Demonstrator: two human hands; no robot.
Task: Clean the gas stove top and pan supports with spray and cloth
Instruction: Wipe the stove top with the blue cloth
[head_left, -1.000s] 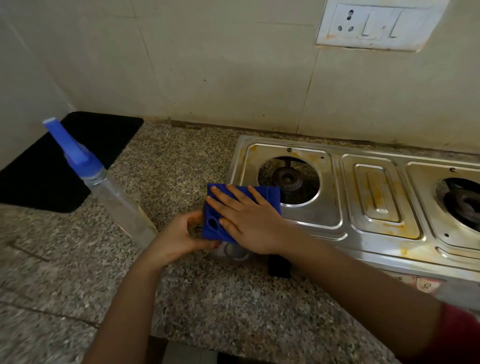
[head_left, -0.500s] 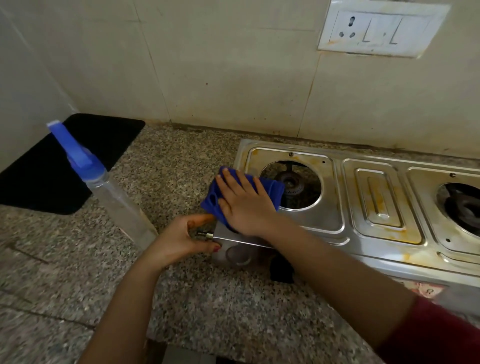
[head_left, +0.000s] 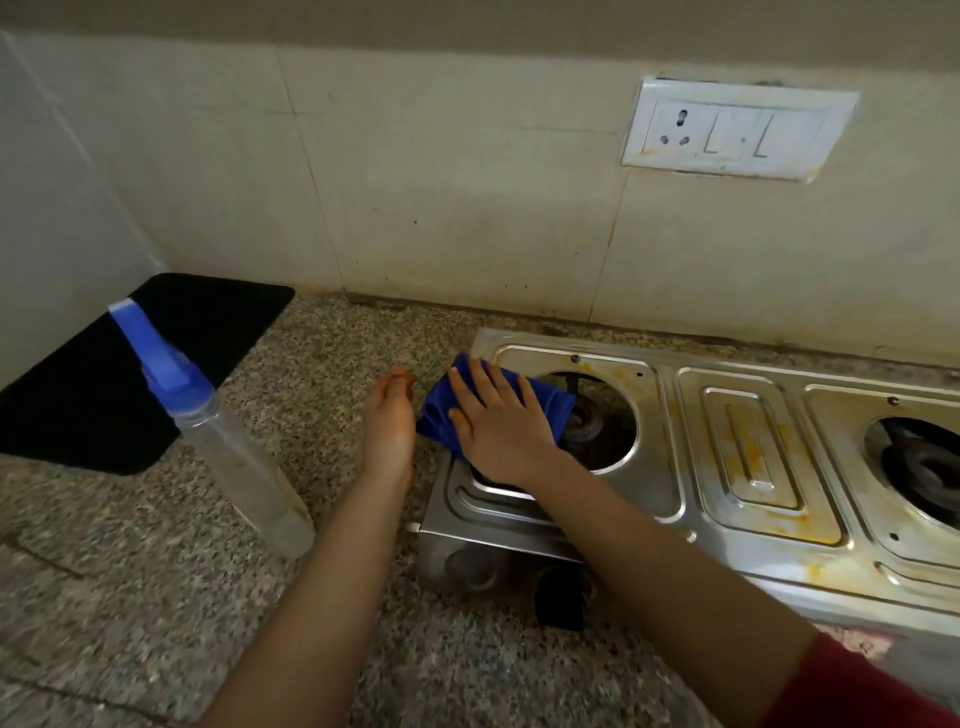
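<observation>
**A:** Head view. Where's the cloth?

**B:** The blue cloth (head_left: 435, 413) is on the back-left corner of the stove (head_left: 670, 441). It hangs a little over the stove's left edge and covers part of the left burner (head_left: 584, 426) opening.

**A:** Right hand?

**B:** The right hand (head_left: 501, 426) lies flat on the cloth, palm down, with the fingers straight and spread. It presses the cloth and isn't curled round anything. A red sleeve (head_left: 857, 691) shows at the bottom-right.

**A:** Left hand?

**B:** The left hand (head_left: 388, 426) is seen edge-on just off the stove's left edge, over the counter (head_left: 130, 597). Its fingers are straight and together, it holds nothing, and its fingertips are close beside the cloth. I can't tell if they touch it.

**A:** Spray?

**B:** The bottle (head_left: 234, 457) is clear with a blue trigger head. It stands on the counter left of the left hand, and neither hand touches it.

**A:** Stove condition?

**B:** The steel top has yellow-orange stains, mostly on the middle panel and front rim. The right burner (head_left: 930, 473) is uncovered, and a black knob (head_left: 561, 603) sits on the front face.

**A:** Anything else?

**B:** There's a black mat (head_left: 78, 405) at the counter's back-left corner and a socket plate (head_left: 737, 130) on the tiled wall.
</observation>
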